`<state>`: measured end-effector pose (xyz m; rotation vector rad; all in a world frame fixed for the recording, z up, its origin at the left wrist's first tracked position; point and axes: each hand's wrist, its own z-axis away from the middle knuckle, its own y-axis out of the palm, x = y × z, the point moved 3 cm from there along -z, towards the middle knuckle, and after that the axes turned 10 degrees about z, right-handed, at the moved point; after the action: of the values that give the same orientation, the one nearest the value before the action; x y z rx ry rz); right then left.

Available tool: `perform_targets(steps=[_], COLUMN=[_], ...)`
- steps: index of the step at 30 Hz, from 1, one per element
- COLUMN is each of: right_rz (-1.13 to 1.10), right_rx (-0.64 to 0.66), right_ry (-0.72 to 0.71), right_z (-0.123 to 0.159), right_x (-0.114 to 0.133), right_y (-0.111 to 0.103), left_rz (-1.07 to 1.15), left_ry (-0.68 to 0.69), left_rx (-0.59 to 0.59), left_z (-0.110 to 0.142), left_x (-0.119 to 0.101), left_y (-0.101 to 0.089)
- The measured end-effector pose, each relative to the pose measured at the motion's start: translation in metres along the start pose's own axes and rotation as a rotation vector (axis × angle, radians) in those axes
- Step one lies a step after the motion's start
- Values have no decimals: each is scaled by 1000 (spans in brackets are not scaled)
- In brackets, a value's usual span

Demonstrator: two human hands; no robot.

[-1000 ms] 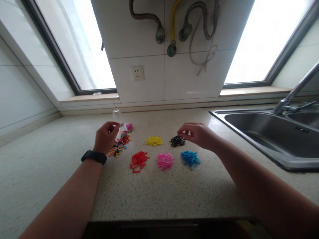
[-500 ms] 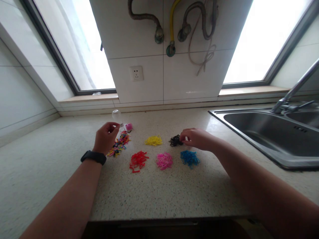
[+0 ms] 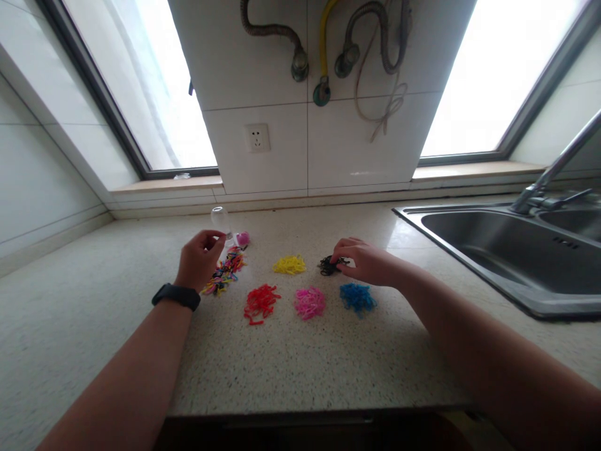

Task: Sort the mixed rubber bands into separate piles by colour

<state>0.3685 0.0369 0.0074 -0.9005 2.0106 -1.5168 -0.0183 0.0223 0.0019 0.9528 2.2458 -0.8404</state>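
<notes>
My left hand (image 3: 203, 254), with a dark band on its wrist, is closed in a pinch at the narrow end of a clear bulb-shaped bottle (image 3: 219, 218). A small pink cap-like piece (image 3: 243, 238) is just right of that end. Below these fingers lies a mixed pile of coloured rubber bands (image 3: 228, 268), partly hidden by the hand. My right hand (image 3: 359, 258) has its thumb and fingers closed around part of a pile of black rubber bands (image 3: 326, 266); how many it grips cannot be made out.
Yellow bands (image 3: 290, 265), red bands (image 3: 261, 303), pink bands (image 3: 310, 303) and blue bands (image 3: 357, 299) lie in separate piles on the speckled counter (image 3: 300, 369). A steel sink (image 3: 474, 275) with a faucet (image 3: 539, 188) is at right. A tiled wall stands behind.
My right hand has moved slightly left, over the black pile, and its fingers now reach around some black bands. My left hand and the bottle stay put.
</notes>
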Motion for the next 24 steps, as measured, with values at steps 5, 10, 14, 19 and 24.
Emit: perform_targets(steps=[5,10,14,19,24], right_rz=[-1,15,35,28,-18], right_rx=[31,34,41,17,36], right_ry=[20,23,27,17,-48], right_z=[-1,-1,0,-1,-1], right_x=[3,2,0,3,8], right_y=[5,6,6,4,3], left_rz=[-9,-14,-7,-13,-9], left_ry=[-14,-10,-20,-19,-21], left_rx=[7,10,15,16,24], left_z=[1,1,0,1,1], left_x=[0,0,1,0,-1], left_y=[0,0,1,0,1])
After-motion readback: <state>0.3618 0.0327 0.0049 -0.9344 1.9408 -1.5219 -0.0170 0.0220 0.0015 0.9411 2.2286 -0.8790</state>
